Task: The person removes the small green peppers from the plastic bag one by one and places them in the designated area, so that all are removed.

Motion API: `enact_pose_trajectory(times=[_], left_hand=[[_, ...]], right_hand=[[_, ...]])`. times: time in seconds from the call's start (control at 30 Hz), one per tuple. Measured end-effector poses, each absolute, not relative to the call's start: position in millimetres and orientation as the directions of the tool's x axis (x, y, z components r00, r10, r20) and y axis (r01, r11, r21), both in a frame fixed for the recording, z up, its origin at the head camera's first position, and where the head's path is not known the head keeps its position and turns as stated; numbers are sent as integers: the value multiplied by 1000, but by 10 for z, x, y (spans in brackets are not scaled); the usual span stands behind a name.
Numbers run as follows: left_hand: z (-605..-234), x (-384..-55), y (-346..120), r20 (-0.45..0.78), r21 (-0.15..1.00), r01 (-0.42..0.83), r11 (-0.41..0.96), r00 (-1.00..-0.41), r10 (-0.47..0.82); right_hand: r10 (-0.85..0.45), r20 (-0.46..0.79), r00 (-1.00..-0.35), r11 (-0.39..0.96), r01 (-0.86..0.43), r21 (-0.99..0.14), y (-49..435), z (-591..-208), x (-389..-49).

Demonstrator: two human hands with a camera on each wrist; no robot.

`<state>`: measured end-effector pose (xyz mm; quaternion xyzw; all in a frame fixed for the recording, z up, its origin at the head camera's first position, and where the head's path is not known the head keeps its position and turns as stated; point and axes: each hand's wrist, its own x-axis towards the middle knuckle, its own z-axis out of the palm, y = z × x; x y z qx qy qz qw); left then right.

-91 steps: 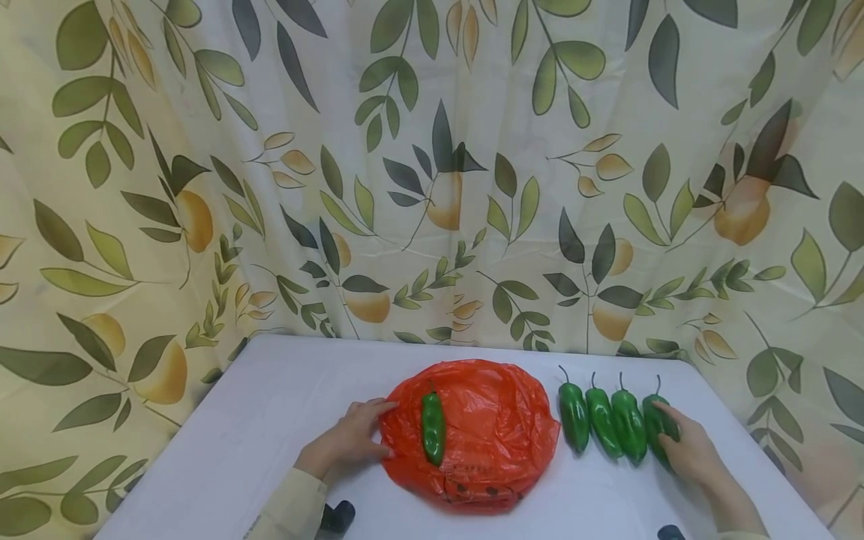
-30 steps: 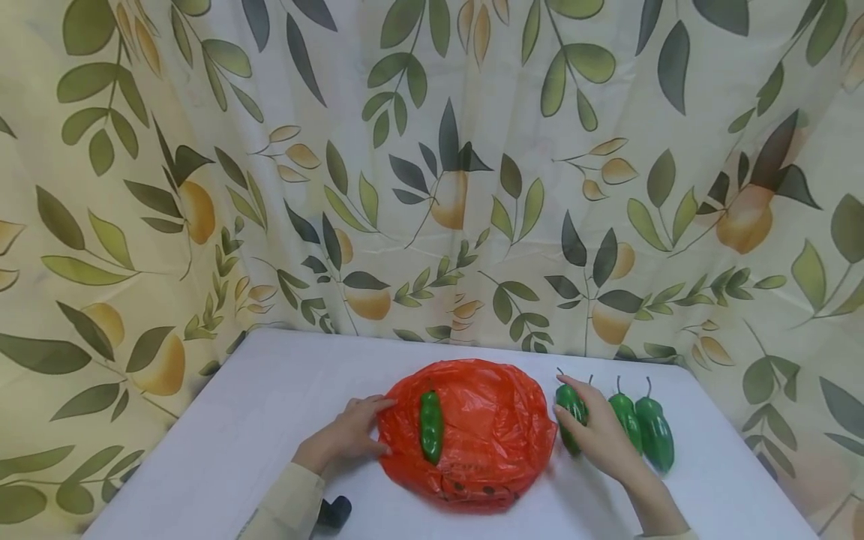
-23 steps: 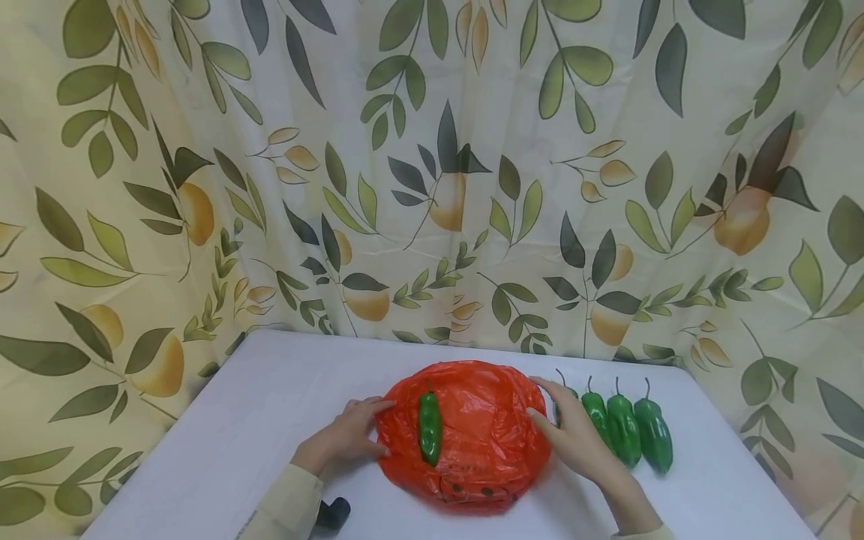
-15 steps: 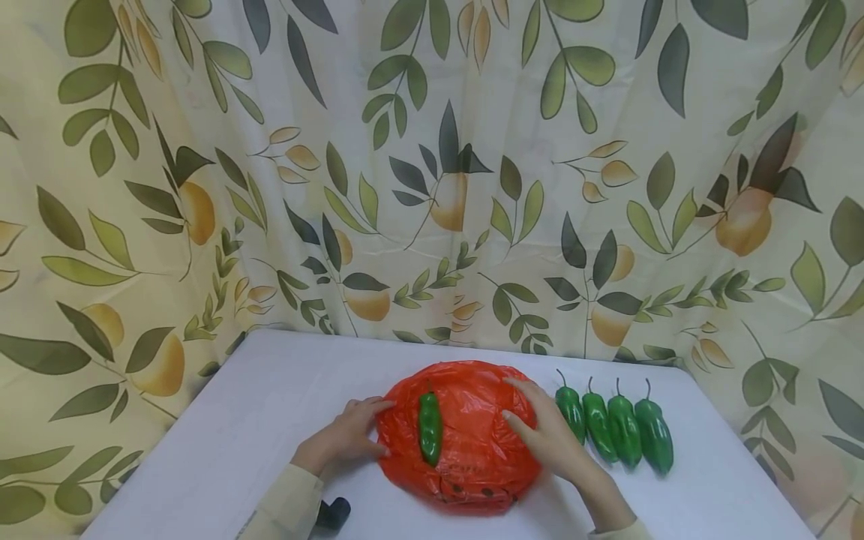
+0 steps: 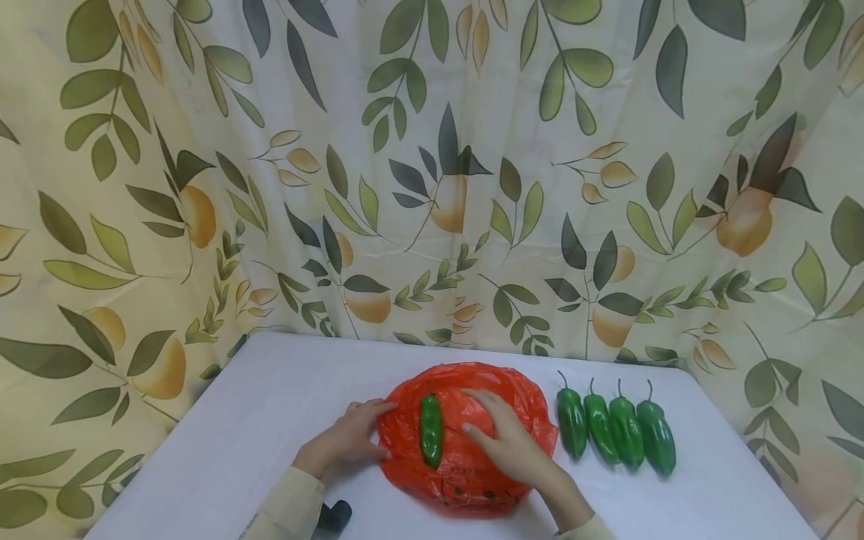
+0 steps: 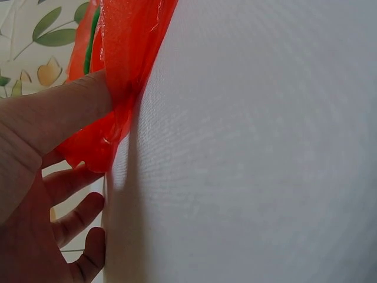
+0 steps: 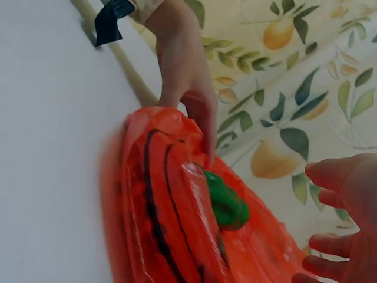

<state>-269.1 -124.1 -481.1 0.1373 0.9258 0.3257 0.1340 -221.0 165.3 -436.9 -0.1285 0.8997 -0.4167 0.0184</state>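
Observation:
A red plastic bag [image 5: 466, 487] lies spread in a rounded shape on the white table, with one green pepper [image 5: 431, 431] on its left part. My left hand [image 5: 347, 435] rests at the bag's left edge, thumb and forefinger apart and both touching the plastic; the left wrist view shows the thumb [image 6: 70, 109] against it. Over the right half of the bag hovers my right hand [image 5: 506, 442], fingers spread and holding nothing, to the right of that pepper. The right wrist view shows its fingers apart from the pepper [image 7: 227, 200].
Right of the bag, several green peppers [image 5: 626, 431] lie in a row, stems pointing away. A small black object [image 5: 334, 516] sits by the left sleeve. A leaf-and-fruit patterned curtain [image 5: 432, 187] hangs behind the table [image 5: 290, 375].
My right hand left the rightmost pepper in the row, passed over the other peppers and moved left above the bag. The row stays on the table. My left hand has kept its place.

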Motion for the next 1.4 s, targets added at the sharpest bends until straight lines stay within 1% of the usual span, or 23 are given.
enact_pose_trajectory(times=[0.2, 0.3, 0.53, 0.63, 0.8, 0.93, 1.27, 1.4], left_hand=[[-4791, -2670, -1238, -161, 642, 163, 749, -927, 340], [-4794, -2674, -1241, -160, 644, 163, 748, -927, 339], [-4804, -2689, -1254, -162, 645, 162, 747, -926, 341], [-4812, -2689, -1258, -161, 642, 168, 748, -925, 345], [-4801, -2679, -1264, -159, 640, 178, 748, -921, 355], [-4777, -2671, -1270, -159, 640, 182, 747, -919, 361], [-4803, -2693, -1264, -161, 632, 179, 754, -921, 354], [-4807, -2695, -1261, -165, 635, 169, 754, -924, 346]], right_hand=[[-288, 45, -957, 606, -218, -765, 1508, -4415, -2228], [-316, 49, -948, 598, -239, -765, 1446, -4442, -2237], [-393, 67, -917, 614, -315, -724, 1301, -4543, -2251], [-420, 27, -907, 637, -316, -703, 1232, -4610, -2233], [-421, -16, -907, 647, -288, -706, 1164, -4665, -2196], [-412, -7, -911, 657, -291, -695, 1148, -4671, -2188], [-389, -6, -921, 739, -308, -599, 1128, -4707, -2182], [-392, -7, -920, 733, -308, -606, 1141, -4709, -2178]])
